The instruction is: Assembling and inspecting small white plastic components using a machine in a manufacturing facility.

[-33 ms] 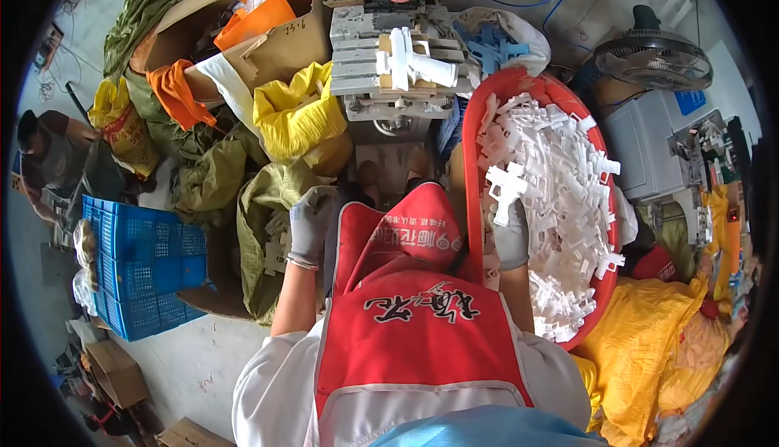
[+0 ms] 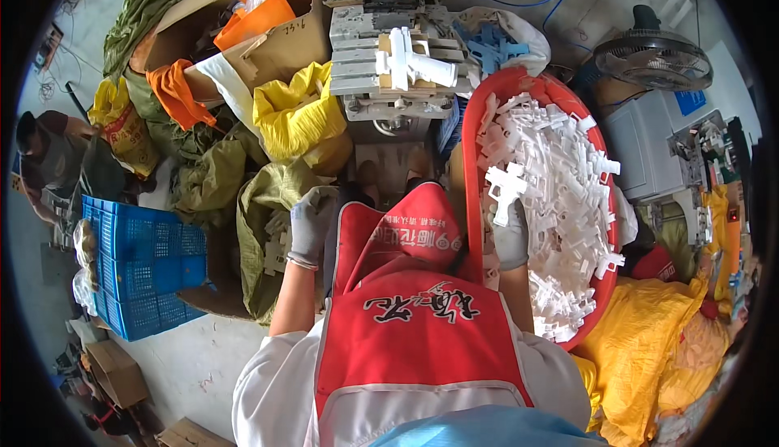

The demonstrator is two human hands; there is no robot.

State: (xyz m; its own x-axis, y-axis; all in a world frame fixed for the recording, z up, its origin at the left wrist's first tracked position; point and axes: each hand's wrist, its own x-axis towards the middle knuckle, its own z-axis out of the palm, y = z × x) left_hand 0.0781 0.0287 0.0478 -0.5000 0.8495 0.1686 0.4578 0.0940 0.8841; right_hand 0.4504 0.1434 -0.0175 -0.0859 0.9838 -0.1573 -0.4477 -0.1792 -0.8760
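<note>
My right hand (image 2: 511, 240), in a grey glove, grips a white plastic toy pistol (image 2: 506, 184) over the left side of a long red tub (image 2: 469, 143). Many similar white toy pistols (image 2: 560, 228) are heaped in that tub. By my left knee, my gloved left hand (image 2: 312, 224) is closed with the fingers curled in; whatever they may hold is hidden. It is beside an olive woven sack (image 2: 258, 244) with pale plastic pieces inside. Ahead, another white toy pistol (image 2: 414, 62) lies on a grey metal machine (image 2: 357, 82).
A yellow sack (image 2: 296, 114) and a cardboard box (image 2: 187, 29) stand front left, a blue crate (image 2: 146, 260) farther left. Right of the machine is a bag of blue toy pistols (image 2: 493, 45). A black fan (image 2: 653, 62) stands beyond the tub. Another person (image 2: 61, 155) is at far left.
</note>
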